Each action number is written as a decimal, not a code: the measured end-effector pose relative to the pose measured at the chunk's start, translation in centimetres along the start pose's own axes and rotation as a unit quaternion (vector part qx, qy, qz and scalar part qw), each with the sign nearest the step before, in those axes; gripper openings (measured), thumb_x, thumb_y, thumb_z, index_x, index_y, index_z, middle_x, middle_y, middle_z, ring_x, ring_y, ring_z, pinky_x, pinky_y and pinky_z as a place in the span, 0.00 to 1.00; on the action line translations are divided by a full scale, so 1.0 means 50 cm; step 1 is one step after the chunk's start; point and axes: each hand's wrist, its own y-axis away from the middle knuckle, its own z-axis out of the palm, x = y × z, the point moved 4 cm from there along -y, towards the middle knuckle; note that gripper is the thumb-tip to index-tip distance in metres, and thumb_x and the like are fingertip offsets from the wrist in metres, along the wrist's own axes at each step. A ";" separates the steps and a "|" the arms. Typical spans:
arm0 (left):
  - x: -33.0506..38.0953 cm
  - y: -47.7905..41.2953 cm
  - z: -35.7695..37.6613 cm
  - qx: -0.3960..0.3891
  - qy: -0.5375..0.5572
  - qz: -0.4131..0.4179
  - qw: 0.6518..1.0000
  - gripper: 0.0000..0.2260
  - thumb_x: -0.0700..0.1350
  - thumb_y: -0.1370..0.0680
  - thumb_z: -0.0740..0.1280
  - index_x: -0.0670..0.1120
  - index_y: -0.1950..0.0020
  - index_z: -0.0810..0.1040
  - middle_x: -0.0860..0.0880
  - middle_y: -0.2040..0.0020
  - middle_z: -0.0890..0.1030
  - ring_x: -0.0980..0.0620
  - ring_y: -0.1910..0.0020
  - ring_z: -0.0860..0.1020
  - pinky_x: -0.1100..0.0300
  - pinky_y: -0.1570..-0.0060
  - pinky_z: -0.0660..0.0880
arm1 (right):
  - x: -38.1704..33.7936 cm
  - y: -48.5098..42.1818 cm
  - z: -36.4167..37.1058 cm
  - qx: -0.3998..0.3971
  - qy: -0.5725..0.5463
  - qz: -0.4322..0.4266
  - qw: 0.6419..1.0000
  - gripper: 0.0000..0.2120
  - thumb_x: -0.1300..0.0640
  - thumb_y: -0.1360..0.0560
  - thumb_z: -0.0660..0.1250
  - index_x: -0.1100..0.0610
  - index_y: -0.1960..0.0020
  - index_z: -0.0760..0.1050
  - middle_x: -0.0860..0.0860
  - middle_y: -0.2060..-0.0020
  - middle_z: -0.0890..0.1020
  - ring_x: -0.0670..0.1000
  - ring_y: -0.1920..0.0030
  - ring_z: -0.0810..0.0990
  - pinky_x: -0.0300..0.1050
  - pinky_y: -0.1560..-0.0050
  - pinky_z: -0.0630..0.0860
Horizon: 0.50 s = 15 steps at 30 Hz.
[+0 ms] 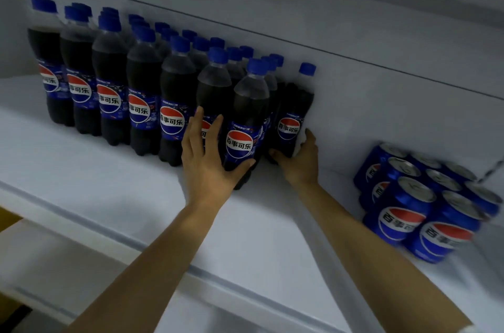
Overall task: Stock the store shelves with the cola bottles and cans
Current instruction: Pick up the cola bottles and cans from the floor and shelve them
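Note:
Several cola bottles [109, 81] with blue caps stand in rows on the white shelf [114, 196], filling its left and middle. My left hand [207, 158] lies flat with straight fingers against the front bottle [244, 119], thumb under its base side. My right hand [298, 158] grips the base of the rightmost bottle [294, 111], which stands at the end of the back row, close to the rear wall. A group of blue cola cans [417, 204] sits on the same shelf at the right.
The shelf's back wall [354, 103] rises right behind the bottles. Bare shelf surface lies between the bottles and the cans and along the front edge. A lower shelf [54, 259] shows at the bottom left.

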 end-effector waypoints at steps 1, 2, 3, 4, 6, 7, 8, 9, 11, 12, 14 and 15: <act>0.001 0.001 -0.001 -0.004 0.000 -0.005 1.000 0.42 0.60 0.34 0.76 0.46 0.27 0.62 0.40 0.24 0.59 0.40 0.26 0.58 0.38 0.36 0.69 | -0.001 0.023 -0.007 0.000 0.001 0.009 1.000 0.49 0.50 0.32 0.77 0.53 0.22 0.51 0.55 0.27 0.63 0.55 0.28 0.64 0.47 0.32 0.64; 0.002 0.002 -0.004 -0.009 0.003 -0.011 1.000 0.42 0.60 0.35 0.76 0.46 0.27 0.63 0.40 0.24 0.59 0.40 0.26 0.59 0.38 0.36 0.69 | -0.003 0.049 -0.016 -0.004 0.003 0.017 1.000 0.48 0.49 0.32 0.77 0.52 0.22 0.51 0.54 0.28 0.64 0.53 0.29 0.64 0.46 0.32 0.65; 0.004 0.003 -0.006 -0.015 0.009 -0.015 1.000 0.42 0.59 0.35 0.77 0.45 0.27 0.64 0.40 0.24 0.59 0.39 0.26 0.59 0.38 0.37 0.69 | -0.007 0.078 -0.028 -0.009 0.005 0.026 1.000 0.46 0.48 0.31 0.76 0.51 0.23 0.53 0.54 0.28 0.65 0.52 0.29 0.65 0.45 0.33 0.66; 0.007 0.003 -0.009 -0.021 0.017 -0.019 0.999 0.42 0.58 0.35 0.77 0.43 0.28 0.65 0.40 0.24 0.60 0.38 0.26 0.60 0.38 0.36 0.69 | -0.013 0.108 -0.042 -0.014 0.010 0.034 0.999 0.43 0.48 0.31 0.75 0.51 0.23 0.55 0.53 0.29 0.66 0.51 0.31 0.66 0.42 0.36 0.67; 0.013 0.002 -0.018 -0.039 0.033 -0.031 0.998 0.41 0.55 0.35 0.78 0.40 0.28 0.67 0.38 0.25 0.60 0.37 0.26 0.60 0.39 0.33 0.66 | -0.032 0.172 -0.073 -0.021 0.026 0.040 0.999 0.39 0.49 0.30 0.75 0.51 0.25 0.59 0.54 0.31 0.69 0.50 0.34 0.69 0.38 0.42 0.67; 0.020 0.001 -0.025 -0.050 0.041 -0.042 0.997 0.41 0.53 0.35 0.79 0.39 0.28 0.66 0.38 0.24 0.60 0.37 0.26 0.60 0.40 0.31 0.63 | -0.045 0.206 -0.089 -0.022 0.035 0.034 0.999 0.36 0.50 0.30 0.75 0.52 0.27 0.61 0.54 0.33 0.71 0.49 0.36 0.71 0.38 0.43 0.68; 0.028 0.002 -0.033 -0.064 0.054 -0.062 0.995 0.42 0.52 0.35 0.79 0.39 0.27 0.65 0.39 0.24 0.59 0.38 0.26 0.59 0.41 0.30 0.61 | -0.059 0.241 -0.105 -0.021 0.042 0.026 0.999 0.34 0.51 0.29 0.75 0.53 0.28 0.63 0.54 0.34 0.72 0.50 0.36 0.71 0.39 0.44 0.68; 0.039 0.007 -0.044 -0.077 0.073 -0.092 0.990 0.43 0.51 0.34 0.79 0.38 0.26 0.63 0.39 0.24 0.58 0.39 0.25 0.58 0.41 0.29 0.60 | -0.075 0.278 -0.120 -0.016 0.043 0.018 0.999 0.32 0.51 0.29 0.74 0.54 0.29 0.64 0.54 0.35 0.73 0.51 0.36 0.72 0.40 0.43 0.69; 0.064 0.029 -0.074 -0.093 0.131 -0.146 0.976 0.44 0.50 0.32 0.77 0.38 0.24 0.57 0.40 0.23 0.55 0.42 0.24 0.55 0.42 0.27 0.56 | -0.105 0.355 -0.143 0.009 0.028 0.002 1.000 0.27 0.52 0.27 0.73 0.52 0.32 0.67 0.52 0.39 0.75 0.51 0.37 0.74 0.42 0.42 0.70; 0.081 0.048 -0.094 -0.098 0.162 -0.152 0.970 0.44 0.50 0.30 0.75 0.39 0.23 0.54 0.42 0.22 0.54 0.44 0.23 0.54 0.44 0.26 0.55 | -0.122 0.396 -0.151 0.031 0.015 -0.013 0.999 0.24 0.52 0.26 0.72 0.51 0.33 0.68 0.49 0.41 0.76 0.49 0.38 0.75 0.41 0.42 0.71; 0.120 0.099 -0.139 -0.117 0.217 -0.134 0.960 0.41 0.49 0.27 0.73 0.42 0.22 0.52 0.46 0.22 0.53 0.49 0.23 0.52 0.53 0.25 0.54 | -0.153 0.484 -0.160 0.072 -0.010 -0.044 0.996 0.21 0.49 0.26 0.71 0.47 0.36 0.70 0.43 0.43 0.77 0.43 0.40 0.76 0.38 0.41 0.73; 0.140 0.131 -0.162 -0.129 0.241 -0.120 0.954 0.40 0.48 0.26 0.72 0.44 0.22 0.51 0.48 0.21 0.53 0.51 0.23 0.52 0.59 0.26 0.53 | -0.163 0.530 -0.163 0.081 -0.020 -0.050 0.995 0.21 0.46 0.27 0.71 0.45 0.37 0.70 0.40 0.43 0.77 0.40 0.40 0.76 0.34 0.41 0.72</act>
